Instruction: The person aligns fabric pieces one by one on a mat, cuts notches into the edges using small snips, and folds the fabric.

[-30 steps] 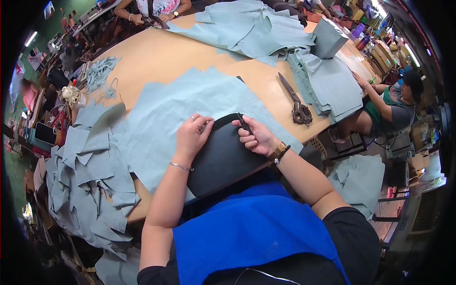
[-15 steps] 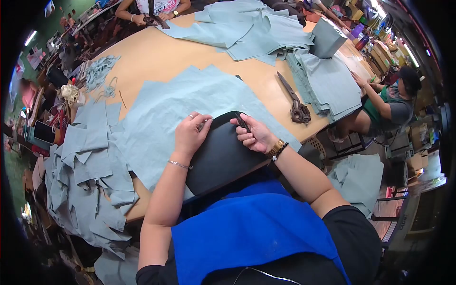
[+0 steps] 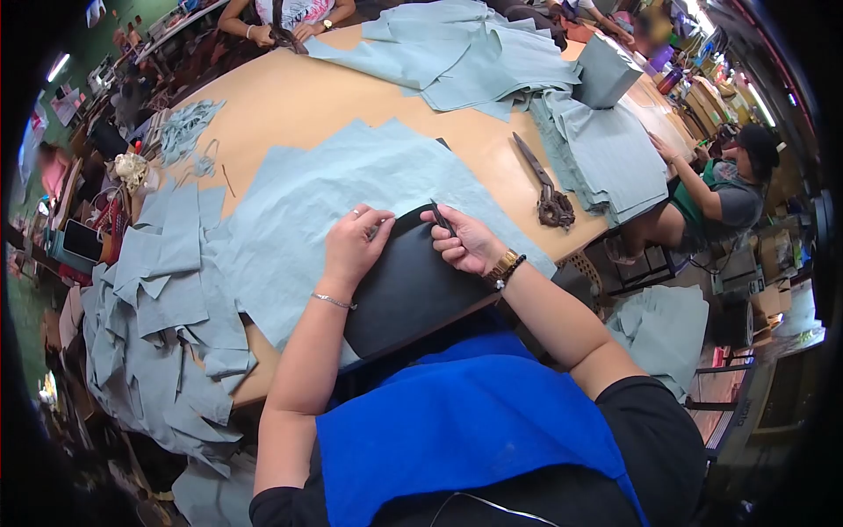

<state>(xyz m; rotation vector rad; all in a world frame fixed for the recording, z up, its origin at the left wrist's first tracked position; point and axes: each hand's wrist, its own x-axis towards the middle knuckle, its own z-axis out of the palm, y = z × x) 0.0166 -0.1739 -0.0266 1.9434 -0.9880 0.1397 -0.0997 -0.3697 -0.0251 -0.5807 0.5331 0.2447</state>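
A black sheet (image 3: 413,285) with a curved top edge lies at the table's near edge, over light blue-green fabric (image 3: 307,211). My left hand (image 3: 356,241) is closed in a pinch at the sheet's upper left; what its fingertips hold is too small to make out. At the curved edge on the right, my right hand (image 3: 467,241) grips a small black tool (image 3: 442,218), its tip pointing up and left. Large dark-handled scissors (image 3: 543,184) rest on the table to the right, apart from both hands.
Fabric scraps (image 3: 167,307) hang over the table's left edge. Stacked fabric (image 3: 606,158) lies at the right, with more sheets (image 3: 465,53) at the back. One person (image 3: 716,189) sits at the right; another person's hands (image 3: 285,33) work at the far edge.
My right hand and the black tool have shifted slightly left along the curved edge. My left hand has barely moved. The blue-green scraps at the left have spread, exposing a thin dark strip.
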